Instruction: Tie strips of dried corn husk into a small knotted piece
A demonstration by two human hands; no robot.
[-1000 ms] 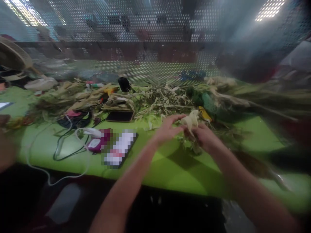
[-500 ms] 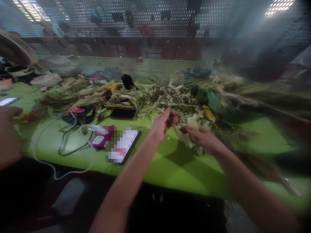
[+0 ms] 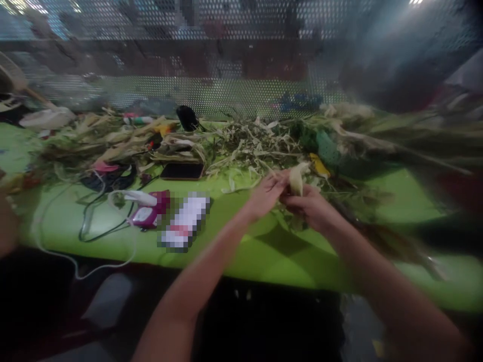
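Over the green table my two hands are brought together. My right hand [image 3: 311,205] is closed, with thumb and fingers pinching a pale, curled leafy strip [image 3: 297,182] that looks like a dry husk. My left hand [image 3: 268,193] meets it from the left, its fingers bunched against the same strip; the fingertips are partly hidden. Just behind the hands lies a tangled heap of pale shreds and dry leaves [image 3: 256,143]. A yellow object [image 3: 319,165] lies beyond my right hand, next to a green mesh-like bundle [image 3: 328,147].
Left of my arms on the green table [image 3: 241,269] lie a lit phone [image 3: 186,221], a magenta device [image 3: 149,213] with a white cable, and a dark phone [image 3: 182,171]. A perforated metal screen [image 3: 226,55] stands behind. Another person's blurred arm [image 3: 7,221] is at the left edge.
My left hand has moved right, closing the gap to my right hand. The pale strip now curls upright between them. The view has shifted slightly, and the other person's arm has drawn leftward.
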